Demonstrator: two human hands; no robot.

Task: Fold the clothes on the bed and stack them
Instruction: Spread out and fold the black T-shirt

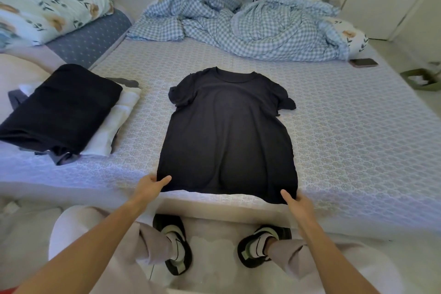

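A black T-shirt [226, 131] lies spread flat on the bed [346, 141], collar away from me, hem at the near edge. My left hand [152, 186] pinches the hem's left corner, thumb on top. At the hem's right corner my right hand [297, 204] grips the fabric the same way. To the left sits a stack of folded clothes [59, 112]: a black garment on top, white and grey pieces under it.
A crumpled blue checked duvet [238, 21] fills the far side of the bed. Floral bedding [47, 5] is piled at the far left. A phone [364, 62] lies near the right edge, and a green bin [421, 79] stands on the floor beyond.
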